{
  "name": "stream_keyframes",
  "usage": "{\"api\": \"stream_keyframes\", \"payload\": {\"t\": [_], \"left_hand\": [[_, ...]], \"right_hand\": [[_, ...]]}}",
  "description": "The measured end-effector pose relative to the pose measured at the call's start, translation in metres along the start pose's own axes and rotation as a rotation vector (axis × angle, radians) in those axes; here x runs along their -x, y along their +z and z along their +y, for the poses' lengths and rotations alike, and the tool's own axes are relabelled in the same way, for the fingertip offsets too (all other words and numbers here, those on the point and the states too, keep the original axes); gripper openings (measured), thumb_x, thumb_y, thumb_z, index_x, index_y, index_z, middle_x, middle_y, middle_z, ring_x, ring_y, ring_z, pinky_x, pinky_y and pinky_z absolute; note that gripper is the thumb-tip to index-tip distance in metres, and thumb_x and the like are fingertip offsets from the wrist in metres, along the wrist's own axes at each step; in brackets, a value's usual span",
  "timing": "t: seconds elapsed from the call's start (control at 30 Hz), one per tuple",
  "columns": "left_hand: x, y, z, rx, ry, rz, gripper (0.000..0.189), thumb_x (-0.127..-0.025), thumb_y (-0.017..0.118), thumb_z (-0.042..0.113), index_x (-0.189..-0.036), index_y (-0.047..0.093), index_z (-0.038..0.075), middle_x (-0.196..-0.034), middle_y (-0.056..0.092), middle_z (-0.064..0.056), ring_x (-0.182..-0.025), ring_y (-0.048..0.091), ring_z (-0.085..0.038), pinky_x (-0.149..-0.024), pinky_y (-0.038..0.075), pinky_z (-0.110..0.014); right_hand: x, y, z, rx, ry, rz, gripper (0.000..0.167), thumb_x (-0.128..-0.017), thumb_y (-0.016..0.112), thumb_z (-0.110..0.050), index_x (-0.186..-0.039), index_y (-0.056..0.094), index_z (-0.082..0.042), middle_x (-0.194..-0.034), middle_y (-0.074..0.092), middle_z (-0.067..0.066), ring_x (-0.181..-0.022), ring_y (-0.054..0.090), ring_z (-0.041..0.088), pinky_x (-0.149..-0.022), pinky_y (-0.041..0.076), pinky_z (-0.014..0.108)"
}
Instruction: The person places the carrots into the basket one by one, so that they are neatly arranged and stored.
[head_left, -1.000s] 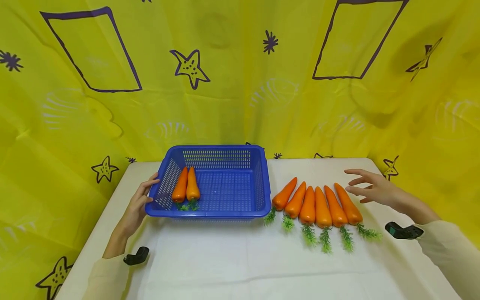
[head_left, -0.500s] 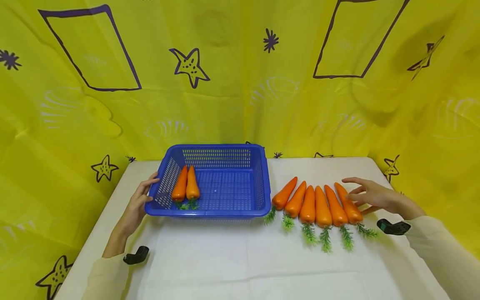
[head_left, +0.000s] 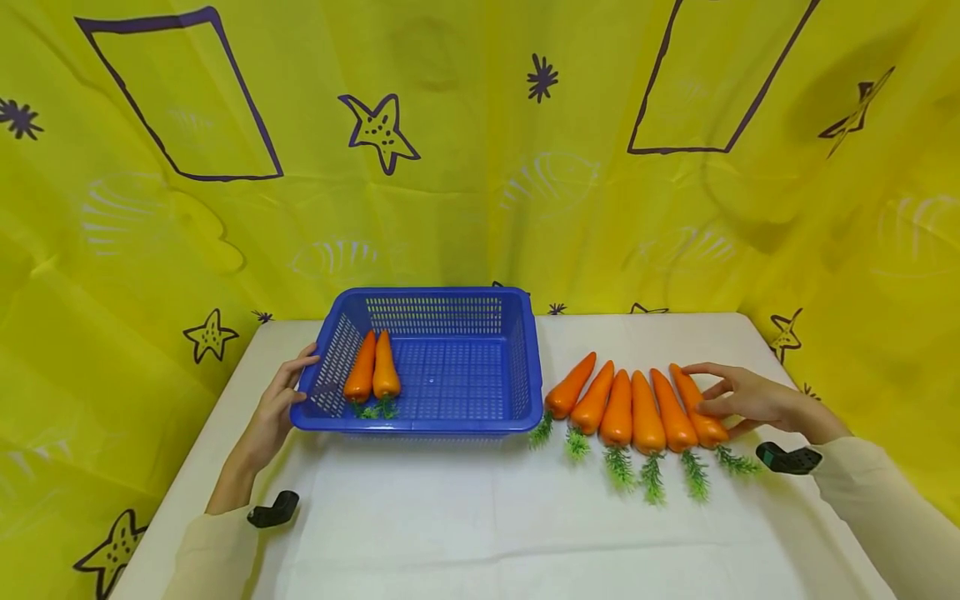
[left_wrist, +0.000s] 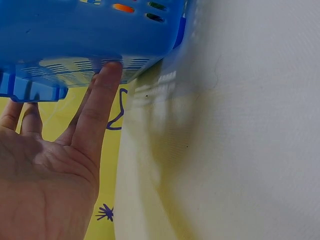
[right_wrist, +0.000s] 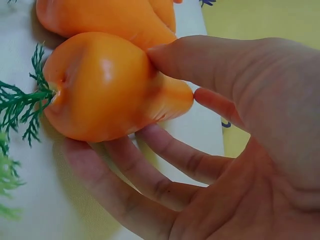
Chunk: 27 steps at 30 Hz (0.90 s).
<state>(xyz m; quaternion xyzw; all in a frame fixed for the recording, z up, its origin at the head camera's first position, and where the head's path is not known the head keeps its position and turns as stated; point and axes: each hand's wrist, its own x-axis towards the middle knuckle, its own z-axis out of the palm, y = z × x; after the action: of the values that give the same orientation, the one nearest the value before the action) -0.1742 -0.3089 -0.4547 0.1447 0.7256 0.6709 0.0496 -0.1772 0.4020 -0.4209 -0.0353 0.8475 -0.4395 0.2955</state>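
Orange carrot (right_wrist: 102,90) reached: your right hand (head_left: 757,400) closes in, now pinching it, seemingly secured; your left hand (head_left: 272,412), fingers spread, touches the basket (head_left: 420,426).

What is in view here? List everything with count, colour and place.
table: one, white, below everything
backdrop: one, yellow with purple drawings, behind and at the sides
basket: one, blue, on the table
carrots: eight, orange with green tops, two in the basket, six on the table
wrist devices: two, black, at the cuffs
sleeves: two, cream, on the forearms
left hand: one, bare, at the basket's left side
right hand: one, bare, gripping the rightmost carrot
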Motion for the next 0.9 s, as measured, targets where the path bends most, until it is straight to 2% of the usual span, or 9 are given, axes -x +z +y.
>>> {"api": "stream_keyframes", "payload": {"t": [0.23,0.5,0.63,0.8,0.9], "left_hand": [[0.0000,0.0005,0.0008,0.000,0.000,0.005,0.058,-0.100,0.026,0.001,-0.157,0.034,0.012,-0.173,0.006,0.003,-0.153,0.008,-0.040,-0.101,0.045,-0.019],[-0.0007,0.0006,0.0006,-0.001,-0.010,0.012,0.058,-0.100,0.027,0.001,-0.156,0.035,0.013,-0.173,0.006,0.002,-0.153,0.010,-0.039,-0.100,0.046,-0.020],[-0.0004,0.0003,0.0002,0.010,-0.013,0.011,0.057,-0.101,0.027,0.002,-0.156,0.035,0.013,-0.173,0.006,0.002,-0.153,0.012,-0.035,-0.100,0.045,-0.020],[0.0000,-0.0003,-0.0005,0.013,-0.008,0.007,0.055,-0.102,0.027,0.003,-0.155,0.035,0.012,-0.173,0.006,0.002,-0.149,0.021,-0.024,-0.101,0.045,-0.020],[0.0002,-0.0006,-0.0009,0.005,-0.004,0.003,0.055,-0.102,0.027,0.003,-0.155,0.035,0.011,-0.173,0.006,0.001,-0.151,0.019,-0.027,-0.101,0.045,-0.020]], "right_hand": [[-0.0006,-0.0002,0.0022,0.014,-0.028,0.001,0.078,-0.099,0.068,-0.016,-0.160,0.022,0.000,-0.129,0.047,0.039,-0.098,0.066,0.033,-0.073,0.061,0.050],[-0.0009,0.0018,0.0022,0.023,-0.014,0.013,0.079,-0.099,0.069,-0.018,-0.160,0.023,0.000,-0.129,0.047,0.039,-0.096,0.066,0.032,-0.071,0.062,0.049],[-0.0002,0.0018,0.0008,0.026,-0.017,0.012,0.079,-0.098,0.069,-0.018,-0.160,0.022,0.000,-0.128,0.047,0.039,-0.093,0.066,0.031,-0.070,0.062,0.049],[0.0000,0.0024,-0.0007,0.031,-0.026,0.010,0.078,-0.098,0.069,-0.016,-0.159,0.023,0.001,-0.125,0.049,0.038,-0.091,0.067,0.031,-0.069,0.062,0.049],[-0.0005,0.0038,-0.0030,0.038,-0.030,0.003,0.078,-0.097,0.069,-0.015,-0.159,0.024,0.001,-0.123,0.049,0.037,-0.087,0.067,0.032,-0.067,0.062,0.049]]}}
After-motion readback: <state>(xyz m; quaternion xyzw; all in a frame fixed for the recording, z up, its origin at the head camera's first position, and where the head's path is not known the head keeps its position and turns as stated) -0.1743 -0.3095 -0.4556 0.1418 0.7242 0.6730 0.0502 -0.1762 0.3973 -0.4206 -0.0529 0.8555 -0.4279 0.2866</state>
